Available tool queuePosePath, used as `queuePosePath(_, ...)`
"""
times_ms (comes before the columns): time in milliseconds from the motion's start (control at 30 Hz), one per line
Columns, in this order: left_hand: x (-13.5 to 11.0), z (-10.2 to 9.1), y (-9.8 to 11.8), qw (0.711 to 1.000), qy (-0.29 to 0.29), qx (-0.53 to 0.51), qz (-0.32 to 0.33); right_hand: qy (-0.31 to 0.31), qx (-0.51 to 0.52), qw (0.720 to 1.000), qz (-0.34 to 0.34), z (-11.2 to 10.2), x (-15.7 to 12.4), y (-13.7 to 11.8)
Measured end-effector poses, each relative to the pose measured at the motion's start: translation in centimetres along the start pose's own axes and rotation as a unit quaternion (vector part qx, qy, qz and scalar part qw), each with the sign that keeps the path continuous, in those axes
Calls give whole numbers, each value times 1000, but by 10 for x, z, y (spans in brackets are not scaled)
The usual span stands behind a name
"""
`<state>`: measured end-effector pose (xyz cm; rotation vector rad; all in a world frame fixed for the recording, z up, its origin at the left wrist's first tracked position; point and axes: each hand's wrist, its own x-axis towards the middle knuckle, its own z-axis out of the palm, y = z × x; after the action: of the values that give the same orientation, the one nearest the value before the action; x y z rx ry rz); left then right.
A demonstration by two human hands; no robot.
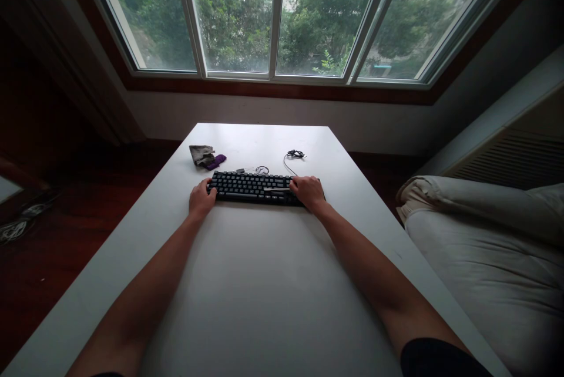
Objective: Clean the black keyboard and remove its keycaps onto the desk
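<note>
A black keyboard (pixel 242 187) lies across the white table, its long side facing me. My left hand (pixel 203 197) grips its left end, thumb on the near side and fingers along the edge. Over the keyboard's right part, my right hand (pixel 308 191) is closed around a thin, pale, stick-like tool (pixel 277 189). The tool points left, low over the keys; whether its tip touches them I cannot tell. The hand covers some of the right-hand keys.
Behind the keyboard sit a coiled black cable (pixel 295 154), small wire-like pieces (pixel 262 170), a grey cloth (pixel 201 155) and a purple cloth (pixel 217 161). The white table (pixel 264 283) stands before a window (pixel 238 19). A pale padded seat (pixel 480 253) is to the right.
</note>
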<state>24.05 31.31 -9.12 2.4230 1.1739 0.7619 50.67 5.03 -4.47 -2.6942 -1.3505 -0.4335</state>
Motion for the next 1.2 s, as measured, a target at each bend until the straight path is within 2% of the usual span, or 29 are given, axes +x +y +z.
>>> queuePosePath(333,0,-1,0,1000,-1,2,-5,-7,-21,1000,19,5,-11,49)
queuePosePath(600,-2,0,2,1000,-3,-3,-5,32,1,999,30,4,-19,27)
queuePosePath(833,-2,0,0,1000,-8,-5,-10,21,-13,998,62,0,-23,47)
queuePosePath(1067,-3,0,2,1000,-6,2,-7,31,-1,999,22,3,-26,24)
queuePosePath(1200,-3,-1,1,1000,-1,2,-1,23,4,999,39,5,-23,36)
